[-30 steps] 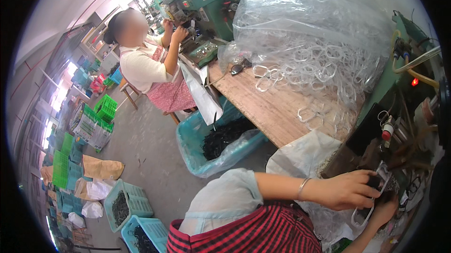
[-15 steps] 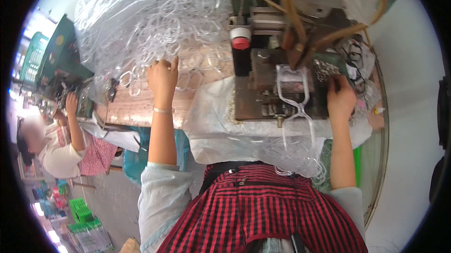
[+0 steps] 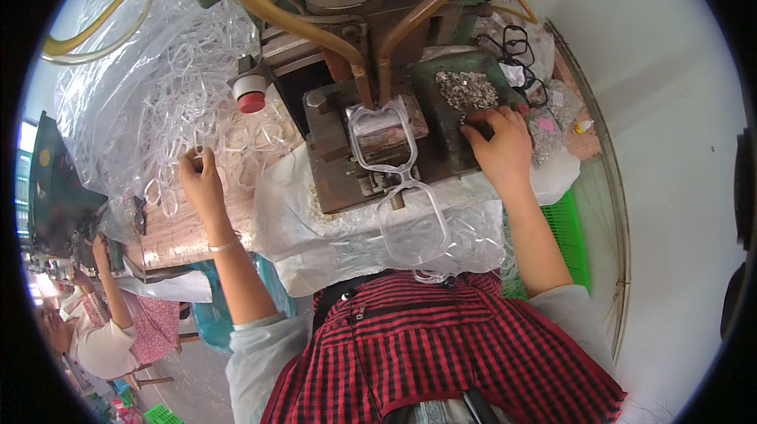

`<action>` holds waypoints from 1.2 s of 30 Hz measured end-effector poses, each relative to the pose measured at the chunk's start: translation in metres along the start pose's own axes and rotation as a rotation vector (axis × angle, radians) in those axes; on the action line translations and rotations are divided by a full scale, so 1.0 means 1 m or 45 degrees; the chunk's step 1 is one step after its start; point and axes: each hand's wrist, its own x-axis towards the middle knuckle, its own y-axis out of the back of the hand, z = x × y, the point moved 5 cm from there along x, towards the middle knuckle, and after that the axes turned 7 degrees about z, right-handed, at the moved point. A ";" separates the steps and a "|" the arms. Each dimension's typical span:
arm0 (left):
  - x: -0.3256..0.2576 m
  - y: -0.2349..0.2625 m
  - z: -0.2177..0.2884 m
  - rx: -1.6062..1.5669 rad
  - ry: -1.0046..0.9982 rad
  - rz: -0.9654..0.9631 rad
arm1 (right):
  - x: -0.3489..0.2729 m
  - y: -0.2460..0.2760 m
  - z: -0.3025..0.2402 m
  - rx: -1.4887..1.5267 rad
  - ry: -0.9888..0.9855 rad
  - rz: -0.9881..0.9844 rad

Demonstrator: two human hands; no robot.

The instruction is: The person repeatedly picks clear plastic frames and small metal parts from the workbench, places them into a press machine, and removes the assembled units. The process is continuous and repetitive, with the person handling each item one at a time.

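A clear plastic eyeglass frame (image 3: pixel 411 174) lies on the metal fixture of a machine; its far lens rim sits under two amber tubes, and its near rim hangs over the front edge. To the right, my right hand (image 3: pixel 505 148) is closed in a pinch at a green tray (image 3: pixel 448 138). A tiny metal piece shows at its fingertips, just below a heap of small metal parts (image 3: pixel 467 90). My left hand (image 3: pixel 203 187) has its fingers curled together at the near side of a pile of clear frames (image 3: pixel 209 101); whatever they grip cannot be made out.
Beside the machine stands a red push button (image 3: pixel 251 102). Amber tubes (image 3: pixel 410 14) arch over the fixture. Black frames (image 3: pixel 516 46) lie at the back right, with a green basket (image 3: pixel 569 239) below the table. Another person (image 3: pixel 102 329) works at the far left.
The view has shifted right, so the machine appears farther left. My left hand has lowered its raised finger and curled inward at the pile. My right hand still pinches at the tray.
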 end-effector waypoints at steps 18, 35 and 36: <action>-0.088 0.046 0.223 -1.704 0.106 -0.477 | 0.001 0.045 0.073 -0.041 -0.090 0.081; -0.052 0.058 0.202 -1.517 0.078 -0.604 | 0.023 -0.001 -0.100 1.122 -0.157 0.085; -0.056 0.057 0.214 -1.412 0.015 -0.540 | 0.027 -0.012 -0.112 1.251 -0.212 0.009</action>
